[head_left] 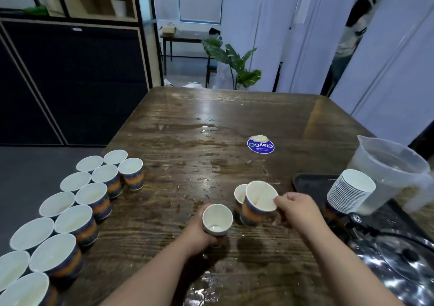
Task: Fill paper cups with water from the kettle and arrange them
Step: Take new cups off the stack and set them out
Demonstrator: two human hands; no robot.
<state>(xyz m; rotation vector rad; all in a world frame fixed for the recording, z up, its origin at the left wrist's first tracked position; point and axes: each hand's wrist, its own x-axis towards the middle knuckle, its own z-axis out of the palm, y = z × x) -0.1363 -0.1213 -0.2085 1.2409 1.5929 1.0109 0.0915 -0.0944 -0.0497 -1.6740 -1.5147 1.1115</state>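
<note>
My left hand (199, 231) grips a paper cup (217, 218) just above the wet wooden table (187, 129); a little water lies in its bottom. My right hand (297, 210) pinches the rim of a tilted blue-and-orange paper cup (257, 202). Another cup (240, 194) stands right behind that one. Several filled cups (82, 202) stand in two rows along the table's left edge. A stack of unused cups (350, 194) leans at the right. The steel kettle (399, 261) sits at the lower right.
A clear plastic jug (389, 172) with water stands behind the cup stack, beside a dark tray (307, 183). A blue round sticker (260, 144) lies mid-table. Puddles spread over the middle and the near edge. A plant and a person stand beyond the table.
</note>
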